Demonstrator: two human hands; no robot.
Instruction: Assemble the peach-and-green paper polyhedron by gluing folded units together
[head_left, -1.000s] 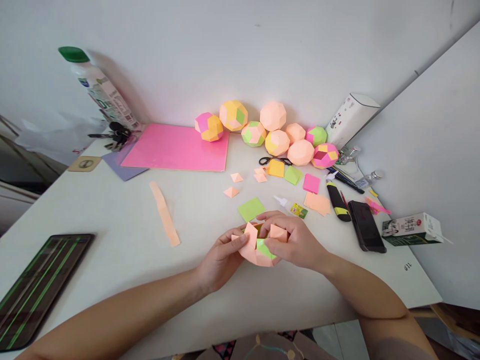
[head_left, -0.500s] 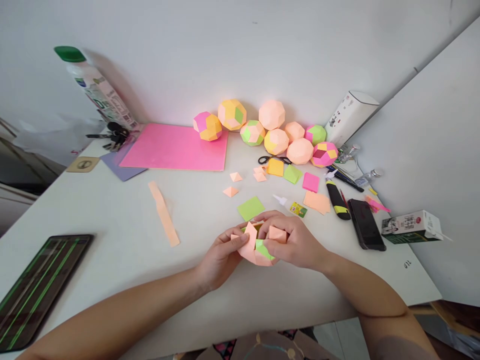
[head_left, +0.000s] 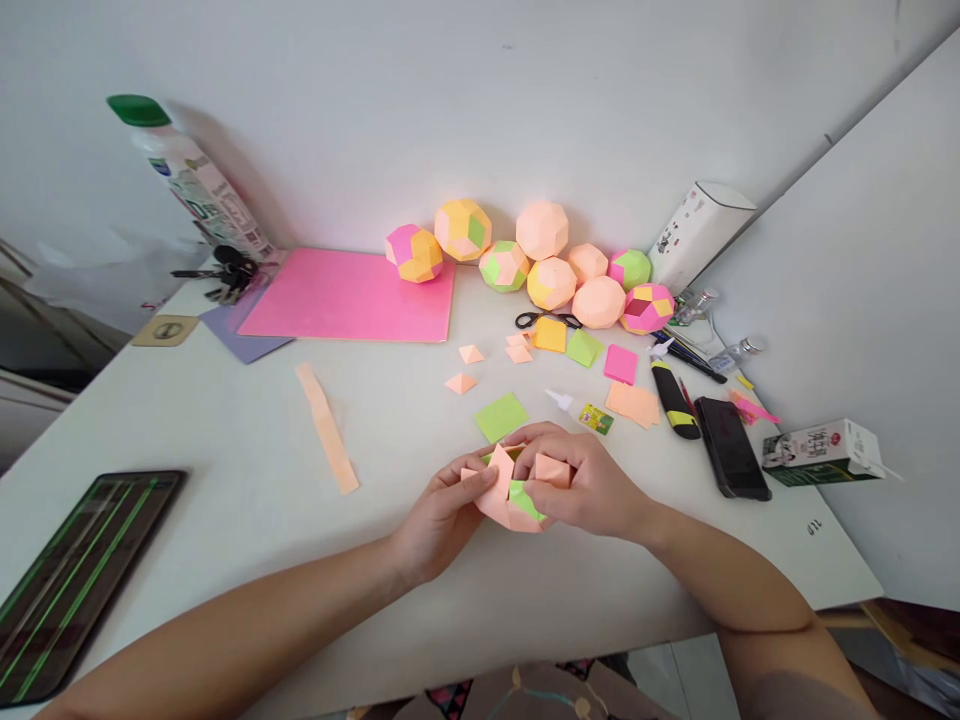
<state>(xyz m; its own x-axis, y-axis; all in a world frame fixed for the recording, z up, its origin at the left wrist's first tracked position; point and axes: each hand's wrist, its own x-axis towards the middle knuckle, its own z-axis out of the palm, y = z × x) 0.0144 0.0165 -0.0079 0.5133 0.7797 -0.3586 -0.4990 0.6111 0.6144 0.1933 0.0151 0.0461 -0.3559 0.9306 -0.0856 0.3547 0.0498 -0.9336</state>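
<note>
Between both hands, above the front of the table, is a partly open folded-paper ball [head_left: 517, 513] in peach and green. My left hand [head_left: 451, 505] grips its left side, thumb pressed on an upright peach flap. My right hand [head_left: 581, 482] holds the right side, its thumb on a green face and its fingers reaching toward the open top; the fingertips inside are partly hidden. Just beyond lie a green paper square [head_left: 501, 416] and a small glue bottle [head_left: 585, 408]. Folded peach paper pieces [head_left: 460, 383] rest farther back.
Finished paper balls [head_left: 551, 283] are piled against the wall, with scissors [head_left: 549, 320] before them. At right lie a utility knife [head_left: 675, 398], a phone [head_left: 730, 448] and a drink carton [head_left: 825, 450]. A tablet [head_left: 82, 580], peach strip [head_left: 328, 430] and pink sheet [head_left: 345, 295] are on the left.
</note>
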